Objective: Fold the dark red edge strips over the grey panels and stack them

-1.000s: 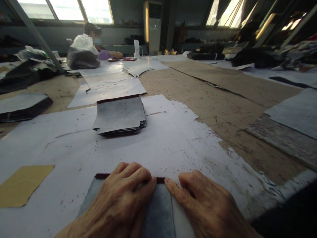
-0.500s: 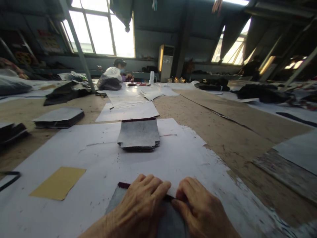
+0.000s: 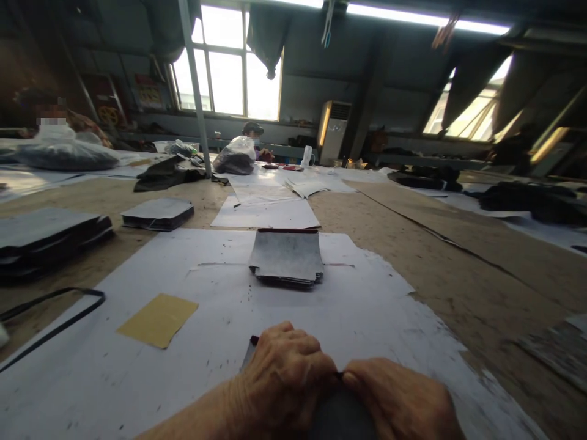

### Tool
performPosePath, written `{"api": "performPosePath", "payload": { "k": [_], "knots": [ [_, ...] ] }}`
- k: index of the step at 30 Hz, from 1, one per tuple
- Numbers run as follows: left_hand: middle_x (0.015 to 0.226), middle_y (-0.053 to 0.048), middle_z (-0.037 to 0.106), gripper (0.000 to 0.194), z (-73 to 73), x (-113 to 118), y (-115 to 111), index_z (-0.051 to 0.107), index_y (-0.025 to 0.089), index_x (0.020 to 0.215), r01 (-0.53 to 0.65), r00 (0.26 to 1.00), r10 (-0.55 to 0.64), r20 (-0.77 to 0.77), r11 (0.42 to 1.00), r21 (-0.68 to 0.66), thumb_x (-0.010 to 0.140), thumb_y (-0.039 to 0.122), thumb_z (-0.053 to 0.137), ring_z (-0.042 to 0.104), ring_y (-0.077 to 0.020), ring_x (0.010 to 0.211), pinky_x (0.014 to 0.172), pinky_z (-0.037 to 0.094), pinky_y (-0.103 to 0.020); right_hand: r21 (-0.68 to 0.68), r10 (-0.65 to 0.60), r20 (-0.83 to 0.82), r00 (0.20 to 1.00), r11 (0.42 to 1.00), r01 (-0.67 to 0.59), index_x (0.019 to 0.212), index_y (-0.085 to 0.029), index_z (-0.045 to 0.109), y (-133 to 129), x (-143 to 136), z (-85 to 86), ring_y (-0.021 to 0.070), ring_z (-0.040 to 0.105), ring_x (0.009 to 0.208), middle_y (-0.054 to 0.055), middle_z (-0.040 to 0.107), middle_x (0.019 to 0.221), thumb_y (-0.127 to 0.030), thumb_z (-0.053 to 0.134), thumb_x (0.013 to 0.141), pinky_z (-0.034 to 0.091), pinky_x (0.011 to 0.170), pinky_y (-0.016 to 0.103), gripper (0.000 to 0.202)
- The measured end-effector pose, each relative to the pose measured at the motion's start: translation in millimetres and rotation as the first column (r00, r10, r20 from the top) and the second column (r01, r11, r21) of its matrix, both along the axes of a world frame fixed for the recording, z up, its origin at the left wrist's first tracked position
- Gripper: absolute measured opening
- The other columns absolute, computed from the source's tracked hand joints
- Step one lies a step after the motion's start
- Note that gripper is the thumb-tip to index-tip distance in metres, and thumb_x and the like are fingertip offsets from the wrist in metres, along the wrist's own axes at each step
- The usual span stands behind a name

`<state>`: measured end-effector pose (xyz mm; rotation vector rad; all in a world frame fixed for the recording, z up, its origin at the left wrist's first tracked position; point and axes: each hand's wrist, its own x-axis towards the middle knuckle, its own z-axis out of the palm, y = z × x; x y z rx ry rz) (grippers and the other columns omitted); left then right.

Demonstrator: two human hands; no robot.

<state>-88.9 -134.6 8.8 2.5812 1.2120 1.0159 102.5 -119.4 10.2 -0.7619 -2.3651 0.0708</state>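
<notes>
Low in the head view, a grey fabric piece (image 3: 345, 410) lies on white paper, mostly hidden under my hands. A dark red bit of its edge pokes out past the knuckles of my left hand (image 3: 290, 373). That hand is closed, its fingers curled over the top edge. Close against it, my right hand (image 3: 403, 391) pinches the same edge between thumb and fingers. A dark strip of the edge shows between the two hands. Beyond them sits a stack of similar grey pieces (image 3: 288, 253) with a dark red top edge.
A tan paper square (image 3: 158, 319) and a black strap (image 3: 68, 321) lie to the left. Farther left are two more grey stacks (image 3: 158, 212) (image 3: 50, 229). A metal post (image 3: 195, 91) rises from the table. Two people sit at the far side, near plastic bags (image 3: 236, 154).
My view has turned left, so the table's contents appear farther right. My hands have come closer together along the fabric edge, and the left fingers are more curled.
</notes>
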Motion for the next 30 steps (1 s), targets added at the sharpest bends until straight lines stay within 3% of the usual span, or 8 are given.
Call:
{"api": "performPosePath", "payload": {
  "k": [8, 11, 15, 18, 20, 23, 27, 30],
  "knots": [
    [0.055, 0.002, 0.055, 0.021, 16.9, -32.9, 20.5, 0.067, 0.017, 0.066, -0.136, 0.986, 0.155, 0.054, 0.956, -0.260, 0.080, 0.021, 0.052, 0.047, -0.0088, 0.049, 0.051, 0.031, -0.021, 0.009, -0.202, 0.004, 0.979, 0.979, 0.202, 0.070, -0.022, 0.059, 23.6, 26.6, 24.1, 0.0102, 0.057, 0.048, -0.004, 0.060, 0.059, -0.026, 0.047, 0.086, 0.044, 0.050, 0.018, 0.020],
    [0.054, 0.001, 0.053, 0.022, 16.5, -35.1, 22.0, 0.067, 0.016, 0.064, -0.164, 0.975, 0.196, 0.105, 0.952, -0.258, 0.077, 0.017, 0.050, 0.046, -0.0090, 0.049, 0.052, 0.031, -0.022, -0.223, -0.266, -0.038, 0.963, 0.942, 0.252, 0.068, -0.021, 0.061, 28.4, 32.2, 23.4, 0.0122, 0.055, 0.045, -0.002, 0.059, 0.056, -0.036, 0.050, 0.084, 0.044, 0.046, 0.020, 0.024],
    [0.054, 0.001, 0.052, 0.021, 19.1, -34.4, 20.9, 0.065, 0.014, 0.059, -0.152, 0.954, 0.214, 0.211, 0.950, -0.274, 0.073, 0.015, 0.049, 0.045, -0.0098, 0.051, 0.052, 0.032, -0.023, -0.748, -0.350, -0.304, 0.886, 0.663, 0.006, 0.089, -0.019, 0.063, 15.3, 23.5, 13.0, 0.0182, 0.061, 0.059, 0.003, 0.065, 0.068, -0.050, 0.048, 0.081, 0.051, 0.053, 0.025, 0.036],
    [0.054, 0.001, 0.053, 0.016, 22.8, -37.8, 22.4, 0.066, 0.014, 0.060, -0.129, 0.909, 0.239, 0.342, 0.940, -0.315, 0.070, 0.017, 0.054, 0.046, -0.0105, 0.052, 0.053, 0.034, -0.023, -0.874, -0.440, -0.352, 0.826, 0.471, -0.122, 0.091, -0.019, 0.065, -2.9, 13.2, 5.5, 0.0206, 0.062, 0.062, 0.003, 0.065, 0.069, -0.049, 0.058, 0.072, 0.052, 0.057, 0.029, 0.036],
    [0.056, 0.000, 0.056, 0.015, 25.6, -43.2, 25.8, 0.067, 0.015, 0.064, -0.120, 0.840, 0.282, 0.464, 0.930, -0.347, 0.070, 0.021, 0.056, 0.049, -0.0114, 0.055, 0.054, 0.036, -0.023, -0.898, -0.479, -0.290, 0.829, 0.435, -0.064, 0.089, -0.019, 0.066, -9.0, 7.0, 7.5, 0.0181, 0.059, 0.053, 0.001, 0.062, 0.060, -0.047, 0.060, 0.072, 0.050, 0.049, 0.026, 0.033],
    [0.069, -0.004, 0.060, 0.031, 29.1, -55.9, 34.5, 0.067, 0.014, 0.078, -0.167, 0.631, 0.389, 0.671, 0.913, -0.372, 0.079, 0.035, 0.043, 0.052, -0.0128, 0.061, 0.056, 0.041, -0.024, -0.851, -0.489, -0.302, 0.818, 0.526, 0.000, 0.093, -0.019, 0.065, 4.2, -7.0, 24.1, 0.0145, 0.055, 0.049, -0.001, 0.061, 0.058, -0.040, 0.059, 0.074, 0.045, 0.044, 0.022, 0.030],
    [0.083, -0.005, 0.056, 0.039, 23.4, -77.6, 50.6, 0.058, 0.013, 0.097, -0.382, 0.283, 0.527, 0.801, 0.828, -0.410, 0.077, 0.041, 0.039, 0.050, -0.0097, 0.060, 0.052, 0.040, -0.020, -0.798, -0.427, -0.403, 0.809, 0.598, -0.082, 0.098, -0.016, 0.062, 67.4, -42.0, 47.5, 0.0119, 0.057, 0.060, -0.001, 0.064, 0.073, -0.025, 0.054, 0.078, 0.045, 0.051, 0.020, 0.023],
    [0.084, -0.005, 0.054, 0.042, 9.1, -90.8, 61.8, 0.054, 0.012, 0.102, -0.521, 0.151, 0.615, 0.774, 0.715, -0.466, 0.070, 0.038, 0.049, 0.049, -0.0095, 0.060, 0.049, 0.038, -0.019, -0.809, -0.408, -0.361, 0.839, 0.585, -0.064, 0.098, -0.014, 0.059, 127.4, -68.2, 45.0, 0.0099, 0.057, 0.063, -0.001, 0.063, 0.079, -0.020, 0.053, 0.082, 0.047, 0.055, 0.021, 0.018]
  ]
}}
